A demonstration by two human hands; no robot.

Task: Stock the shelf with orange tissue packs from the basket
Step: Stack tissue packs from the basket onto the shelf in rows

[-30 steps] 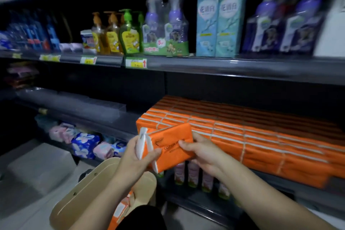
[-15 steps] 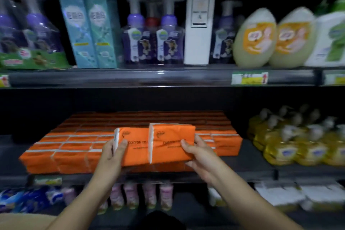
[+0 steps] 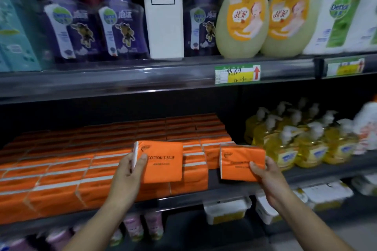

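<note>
Bare shelf (image 3: 213, 181) just right of the orange stack (image 3: 61, 179) lies directly behind the right hand (image 3: 267, 177), whose grip pinches a sideways pack (image 3: 240, 161); the left hand (image 3: 128, 171) pinches a second pack (image 3: 163, 167).

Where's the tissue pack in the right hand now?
In the head view, the right hand holds that pack right of centre, at the gap between the stacked orange packs and the yellow soap bottles.

"COTTON TISSUE" on left-held orange tissue pack (image 3: 163, 164), "Dettol" on purple pump bottles (image 3: 120, 26), white bottle (image 3: 336, 20)
</note>
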